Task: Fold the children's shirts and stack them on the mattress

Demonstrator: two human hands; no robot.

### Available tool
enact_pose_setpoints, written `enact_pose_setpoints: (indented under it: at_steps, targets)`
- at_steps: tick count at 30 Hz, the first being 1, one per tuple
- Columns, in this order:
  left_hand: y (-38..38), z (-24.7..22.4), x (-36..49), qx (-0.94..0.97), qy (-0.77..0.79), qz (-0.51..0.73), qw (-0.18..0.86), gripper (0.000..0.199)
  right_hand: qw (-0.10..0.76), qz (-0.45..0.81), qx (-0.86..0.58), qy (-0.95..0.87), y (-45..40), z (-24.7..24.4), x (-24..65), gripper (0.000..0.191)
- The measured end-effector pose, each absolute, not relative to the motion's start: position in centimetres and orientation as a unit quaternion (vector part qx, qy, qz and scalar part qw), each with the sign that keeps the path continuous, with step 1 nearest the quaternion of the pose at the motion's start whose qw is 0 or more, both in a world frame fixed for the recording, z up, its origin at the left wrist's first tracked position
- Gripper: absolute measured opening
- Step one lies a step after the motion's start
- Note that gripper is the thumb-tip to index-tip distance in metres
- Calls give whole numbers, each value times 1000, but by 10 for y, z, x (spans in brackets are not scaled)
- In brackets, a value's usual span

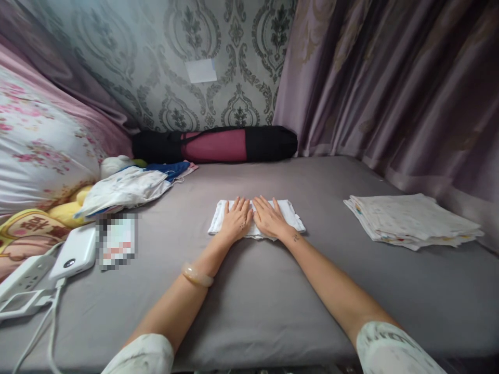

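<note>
A folded white cloth (287, 212) lies flat on the grey bed sheet, in the middle of the head view. My left hand (237, 218) rests palm down on its left half, fingers stretched out. Beside it, my right hand (268, 217) presses flat on the right half, with the fingers extended and the thumb side close to the left hand. Nothing is gripped by either hand. Both palms hide the centre of the cloth. To the right lies a stack of folded white cloths (413, 221), apart from my hands.
A black and red long bag (214, 145) lies along the wall. On the left are a crumpled white garment (128, 187), a floral pillow (42, 140), a power bank (76, 249), a power strip (27, 278) with cables, and a blurred-out item (117, 241). Curtains (370, 78) hang at right.
</note>
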State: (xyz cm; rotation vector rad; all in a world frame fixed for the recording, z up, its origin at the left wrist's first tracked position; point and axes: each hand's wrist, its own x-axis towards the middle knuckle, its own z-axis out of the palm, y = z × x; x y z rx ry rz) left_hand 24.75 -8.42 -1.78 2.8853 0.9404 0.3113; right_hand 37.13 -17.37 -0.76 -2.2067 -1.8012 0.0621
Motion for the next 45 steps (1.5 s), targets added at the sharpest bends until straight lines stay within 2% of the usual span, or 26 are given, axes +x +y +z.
enact_pose_setpoints:
  at_steps: [5,15,25,30,37,41,45]
  targets:
    - [-80,-20,248,950,298,58,68,54,136,19,-766,-628,-171,-13,369,55]
    - [-81,-20,235,942,325,85,15,55,102,24,-806,-583,-187,-7,374,57]
    - [-78,-19,234,940,335,61,25,58,108,74,-809,-573,-188,-9,382,59]
    - [-71,-14,218,941,333,61,-2,58,87,21,-822,-562,-207,-7,399,64]
    - [-62,-20,211,937,348,26,34,59,74,24,-835,-544,-216,-20,410,66]
    - [-66,-18,206,934,352,41,38,56,73,58,-830,-550,-215,-14,415,69]
    - [-65,-21,197,930,356,82,39,53,74,35,-828,-555,-216,-13,420,69]
